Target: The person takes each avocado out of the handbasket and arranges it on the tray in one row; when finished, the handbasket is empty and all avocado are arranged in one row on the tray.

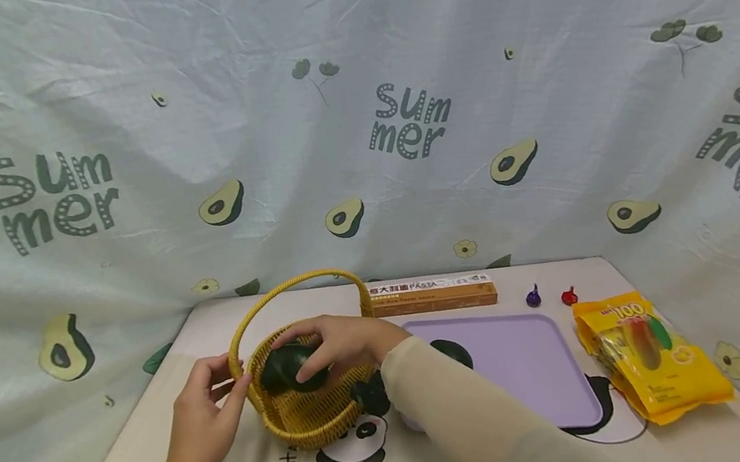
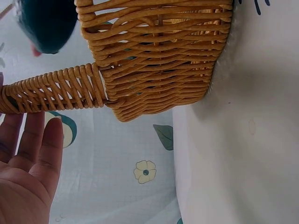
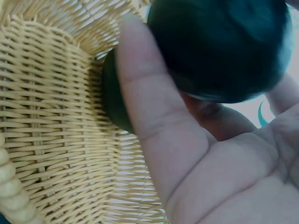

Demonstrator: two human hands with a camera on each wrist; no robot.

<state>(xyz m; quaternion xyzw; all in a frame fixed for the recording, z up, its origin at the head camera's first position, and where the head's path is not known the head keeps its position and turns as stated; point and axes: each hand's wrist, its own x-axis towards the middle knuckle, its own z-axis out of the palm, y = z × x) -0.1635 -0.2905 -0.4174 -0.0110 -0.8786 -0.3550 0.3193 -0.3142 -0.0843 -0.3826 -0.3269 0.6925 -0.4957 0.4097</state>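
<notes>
A yellow wicker basket point(image 1: 311, 421) with an arched handle stands on the table, left of centre. My right hand point(image 1: 329, 347) reaches over its rim and grips a dark green, avocado-like fruit point(image 1: 288, 366) just inside the basket. In the right wrist view the fruit point(image 3: 219, 46) sits between my fingers point(image 3: 145, 93), above the woven floor point(image 3: 51, 116). A second dark green shape point(image 3: 112, 100) lies beneath it. My left hand point(image 1: 222, 390) has its fingers straight and touches the basket's left side at the handle base point(image 2: 56, 88).
A purple tray point(image 1: 531, 366) lies right of the basket, with a dark green fruit point(image 1: 456, 351) on it, partly hidden by my forearm. A pasta box point(image 1: 432, 295), two small purple and red pieces point(image 1: 533, 296) and a yellow snack bag point(image 1: 652, 365) sit beyond. An avocado-print cloth hangs behind.
</notes>
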